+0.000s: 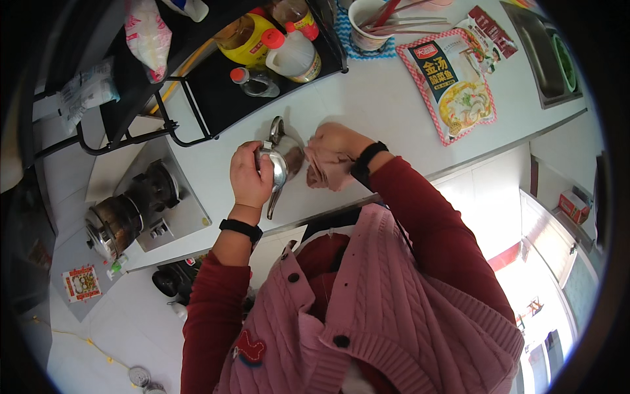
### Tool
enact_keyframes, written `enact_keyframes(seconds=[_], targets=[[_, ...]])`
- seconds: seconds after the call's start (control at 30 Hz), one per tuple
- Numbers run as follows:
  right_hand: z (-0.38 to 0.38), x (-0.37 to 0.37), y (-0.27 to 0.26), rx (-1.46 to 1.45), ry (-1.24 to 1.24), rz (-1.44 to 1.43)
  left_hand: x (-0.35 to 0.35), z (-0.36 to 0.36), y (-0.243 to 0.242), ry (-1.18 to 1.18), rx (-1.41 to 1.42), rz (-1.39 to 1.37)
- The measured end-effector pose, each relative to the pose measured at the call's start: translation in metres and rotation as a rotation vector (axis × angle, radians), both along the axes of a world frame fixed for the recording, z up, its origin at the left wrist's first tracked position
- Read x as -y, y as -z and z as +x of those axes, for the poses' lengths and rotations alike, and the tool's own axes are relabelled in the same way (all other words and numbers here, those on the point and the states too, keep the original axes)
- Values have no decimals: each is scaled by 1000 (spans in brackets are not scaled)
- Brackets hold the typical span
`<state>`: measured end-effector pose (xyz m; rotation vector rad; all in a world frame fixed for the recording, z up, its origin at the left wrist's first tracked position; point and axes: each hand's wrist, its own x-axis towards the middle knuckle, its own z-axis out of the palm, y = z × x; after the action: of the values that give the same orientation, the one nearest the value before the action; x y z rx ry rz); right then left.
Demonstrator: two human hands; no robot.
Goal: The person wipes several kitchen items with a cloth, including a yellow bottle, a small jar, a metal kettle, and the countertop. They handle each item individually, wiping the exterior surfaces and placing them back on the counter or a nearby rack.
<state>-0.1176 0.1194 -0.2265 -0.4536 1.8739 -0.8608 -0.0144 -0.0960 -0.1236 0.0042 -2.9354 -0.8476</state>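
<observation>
A shiny stainless-steel teapot (294, 150) is on the white countertop, its loop handle towards the shelf and its spout towards my body. My left hand (251, 177) grips it around the lid and upper side. To the right of the pot, my right hand (337, 140) is closed on a bunched pinkish-brown cloth (329, 170). The cloth is right beside the pot's body; whether they touch is hard to tell. My right fingers are partly hidden by the cloth's folds.
A black shelf rack (216, 106) holds bottles, among them a red-capped jug (295, 56). The gas stove (172, 212) carries a glass-lidded pot (115, 226). To the right are a cup of chopsticks (366, 37), a food packet (450, 83) and the sink (534, 54).
</observation>
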Motion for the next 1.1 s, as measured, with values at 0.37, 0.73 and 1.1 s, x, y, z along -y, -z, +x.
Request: enact_keyframes(seconds=[0.37,0.73,1.1], targets=[[89,34,-33,-408,685,-634,-1,0,3,0,7,-3],[56,37,-10,-997,63,-65,15,-10,-7,215,-2,-77],[74,14,-20,3,915,-404,-2,12,-48,-30,247,-195]])
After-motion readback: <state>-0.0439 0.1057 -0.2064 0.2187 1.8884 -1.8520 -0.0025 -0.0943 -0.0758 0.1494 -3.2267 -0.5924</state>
